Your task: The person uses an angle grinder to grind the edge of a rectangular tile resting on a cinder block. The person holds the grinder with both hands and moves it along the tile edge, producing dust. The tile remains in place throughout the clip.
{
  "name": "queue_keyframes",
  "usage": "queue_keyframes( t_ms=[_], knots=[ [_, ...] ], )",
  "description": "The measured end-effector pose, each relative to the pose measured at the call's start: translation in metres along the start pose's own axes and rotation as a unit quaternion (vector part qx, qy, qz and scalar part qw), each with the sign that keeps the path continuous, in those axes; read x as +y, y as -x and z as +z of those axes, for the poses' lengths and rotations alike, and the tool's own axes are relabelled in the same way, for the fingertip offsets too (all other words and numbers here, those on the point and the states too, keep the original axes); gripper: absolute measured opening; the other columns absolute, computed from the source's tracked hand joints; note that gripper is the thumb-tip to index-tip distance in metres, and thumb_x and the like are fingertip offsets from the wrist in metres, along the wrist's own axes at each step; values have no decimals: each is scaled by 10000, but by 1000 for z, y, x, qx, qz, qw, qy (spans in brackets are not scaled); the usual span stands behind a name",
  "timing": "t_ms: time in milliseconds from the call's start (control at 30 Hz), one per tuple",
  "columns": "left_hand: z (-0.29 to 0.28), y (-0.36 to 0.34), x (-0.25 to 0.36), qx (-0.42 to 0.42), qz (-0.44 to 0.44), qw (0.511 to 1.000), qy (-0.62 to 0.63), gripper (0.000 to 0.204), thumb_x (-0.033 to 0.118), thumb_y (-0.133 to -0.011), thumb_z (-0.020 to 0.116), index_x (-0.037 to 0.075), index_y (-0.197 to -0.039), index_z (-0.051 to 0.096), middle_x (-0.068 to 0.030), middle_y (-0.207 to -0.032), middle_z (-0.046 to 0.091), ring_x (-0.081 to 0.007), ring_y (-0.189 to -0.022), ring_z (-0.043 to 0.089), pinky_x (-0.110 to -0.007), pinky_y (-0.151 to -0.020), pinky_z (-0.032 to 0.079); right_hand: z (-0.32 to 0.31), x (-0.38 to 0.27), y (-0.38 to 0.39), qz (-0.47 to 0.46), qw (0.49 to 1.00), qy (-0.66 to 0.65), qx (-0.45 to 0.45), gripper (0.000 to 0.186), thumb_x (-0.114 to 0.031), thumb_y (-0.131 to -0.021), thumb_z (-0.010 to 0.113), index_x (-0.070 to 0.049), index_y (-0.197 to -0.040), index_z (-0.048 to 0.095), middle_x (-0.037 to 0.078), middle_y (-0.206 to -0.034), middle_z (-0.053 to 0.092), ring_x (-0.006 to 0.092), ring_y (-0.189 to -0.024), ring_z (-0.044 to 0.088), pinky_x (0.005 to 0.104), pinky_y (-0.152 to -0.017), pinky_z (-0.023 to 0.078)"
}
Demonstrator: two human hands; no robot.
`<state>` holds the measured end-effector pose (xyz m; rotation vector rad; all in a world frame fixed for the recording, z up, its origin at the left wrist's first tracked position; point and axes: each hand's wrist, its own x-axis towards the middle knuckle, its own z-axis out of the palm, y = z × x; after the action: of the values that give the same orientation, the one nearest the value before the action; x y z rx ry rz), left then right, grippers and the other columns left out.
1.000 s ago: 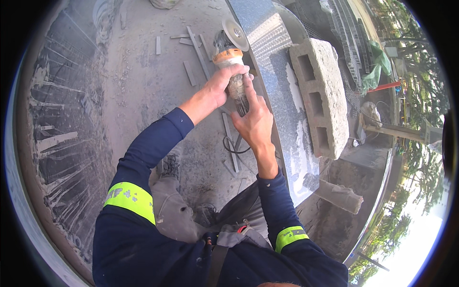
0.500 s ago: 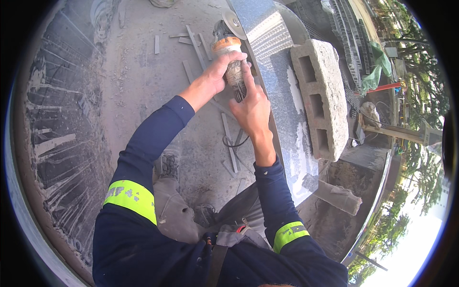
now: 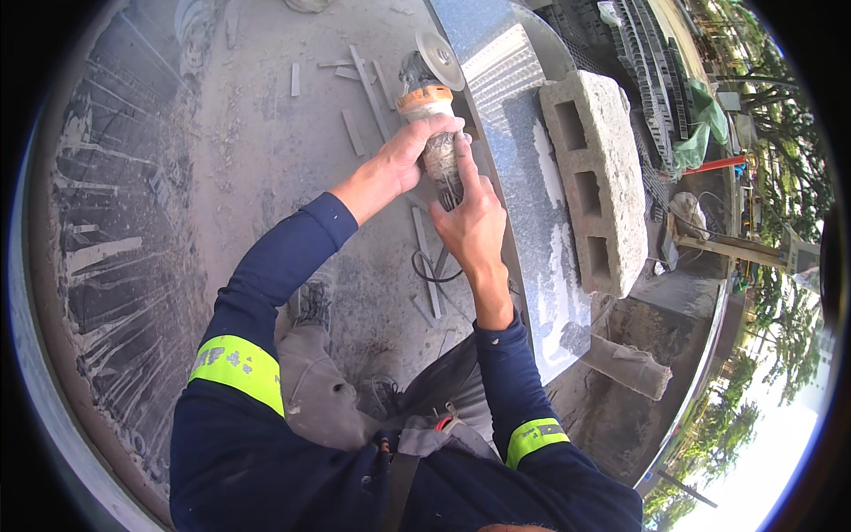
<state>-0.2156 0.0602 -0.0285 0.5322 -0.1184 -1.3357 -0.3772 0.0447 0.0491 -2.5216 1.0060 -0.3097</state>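
Note:
Both my hands are on a dusty angle grinder with an orange collar behind its head. My left hand wraps round the body just behind the collar. Nearer to me, my right hand grips the rear of the body, its index finger stretched along the side. The round, thin disc stands tilted at the left edge of a shiny grey stone slab; whether it touches the edge I cannot tell. A dark cord loops below the grinder.
A hollow concrete block rests on the slab. Narrow stone strips lie on the dusty floor to the left. Beyond the slab are dark plastic grids, a green cloth and a wrapped post.
The grinder and both hands have shifted slightly toward me and a little to the right, along the slab's edge. My grip looks the same.

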Motion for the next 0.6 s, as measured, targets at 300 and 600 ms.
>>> queue_keyframes(
  t_ms=[300,600],
  knots=[
    [3,5,-12,8,6,1000,17,313,242,-896,798,57,-1108,661,-89,-1003,724,-201,-936,728,-384,-869,612,-1,7,7,-5,1000,-5,0,994,-100,-734,796,-257,-1637,411,184,-1044,693,413,-886,729,506,-783,606],
    [-13,-44,25,15,10,1000,21,314,189,-874,826,98,-1096,623,-52,-979,698,-204,-961,731,-401,-809,640,13,-6,-43,-6,1000,19,9,970,-103,-721,748,-214,-1627,421,234,-1004,711,439,-879,737,527,-797,609]
  ],
)
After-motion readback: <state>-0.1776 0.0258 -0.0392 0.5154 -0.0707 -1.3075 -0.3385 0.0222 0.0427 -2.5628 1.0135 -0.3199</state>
